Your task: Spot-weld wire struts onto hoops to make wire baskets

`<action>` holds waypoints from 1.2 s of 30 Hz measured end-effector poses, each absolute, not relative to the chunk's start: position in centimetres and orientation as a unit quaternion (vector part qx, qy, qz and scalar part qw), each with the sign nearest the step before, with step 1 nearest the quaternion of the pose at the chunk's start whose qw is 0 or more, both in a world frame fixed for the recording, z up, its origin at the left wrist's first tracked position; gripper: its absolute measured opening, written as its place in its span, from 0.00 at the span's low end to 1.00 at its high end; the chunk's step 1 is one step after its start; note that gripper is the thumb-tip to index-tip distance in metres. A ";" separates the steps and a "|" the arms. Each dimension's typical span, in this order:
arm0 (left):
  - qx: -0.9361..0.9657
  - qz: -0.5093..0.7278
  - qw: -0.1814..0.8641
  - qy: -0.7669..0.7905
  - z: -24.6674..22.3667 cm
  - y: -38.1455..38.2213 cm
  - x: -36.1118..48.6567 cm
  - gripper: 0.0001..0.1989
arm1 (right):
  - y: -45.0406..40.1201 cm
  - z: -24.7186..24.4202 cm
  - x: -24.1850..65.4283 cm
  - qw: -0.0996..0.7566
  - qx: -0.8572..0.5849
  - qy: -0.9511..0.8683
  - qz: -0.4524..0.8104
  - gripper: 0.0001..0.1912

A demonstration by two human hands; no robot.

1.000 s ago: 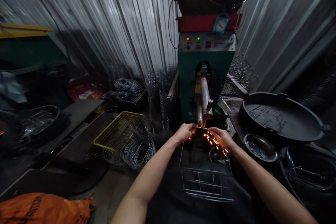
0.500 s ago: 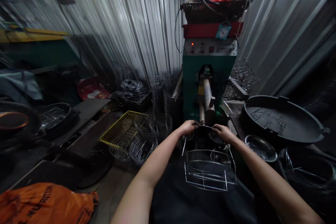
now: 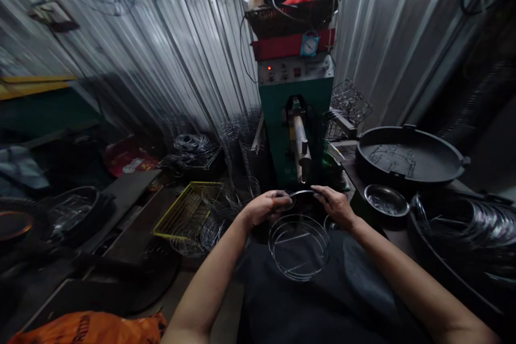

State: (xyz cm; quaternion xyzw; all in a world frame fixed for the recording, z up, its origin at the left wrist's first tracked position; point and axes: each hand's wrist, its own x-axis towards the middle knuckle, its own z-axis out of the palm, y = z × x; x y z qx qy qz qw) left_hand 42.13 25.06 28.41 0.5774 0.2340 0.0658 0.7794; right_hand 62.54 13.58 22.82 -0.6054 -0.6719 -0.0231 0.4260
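Observation:
A curved metal wire (image 3: 302, 192) spans the gap between my two hands, in front of the green machine's electrode arms (image 3: 300, 142). Its left end is pinched by my left hand (image 3: 268, 206), fingers closed. My right hand (image 3: 334, 205) grips the other end between thumb and fingers. Just below, over my dark apron (image 3: 278, 306), is a round wire frame (image 3: 299, 278) with crossing bars. Whether this frame joins the held wire I cannot tell. The wire sits a little below and in front of the lower electrode tip.
The green machine (image 3: 270, 113) stands ahead with a red light lit. At right are a large black pan (image 3: 451, 174), a metal bowl (image 3: 385, 212) of small wire pieces, and a tub of wire rings (image 3: 484, 226). A yellow wire basket (image 3: 173, 212) and an orange sack (image 3: 108, 328) lie left.
Both hands have drawn slightly back from the electrodes. The wire frame below them has turned, now showing as a round shape. My view has shifted to the right.

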 end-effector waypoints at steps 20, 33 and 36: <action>0.479 0.368 0.723 0.336 21.0 19.8 43.0 0.12 | -22.9 8.2 66.4 -0.060 -0.992 -0.107 0.003 0.13; 0.477 0.385 0.707 0.352 21.0 18.1 42.8 0.11 | -27.7 6.3 65.4 -0.084 -0.986 -0.137 0.042 0.20; 0.485 0.386 0.700 0.354 21.0 17.6 43.0 0.12 | -28.8 5.9 65.1 -0.024 -0.984 -0.172 0.038 0.17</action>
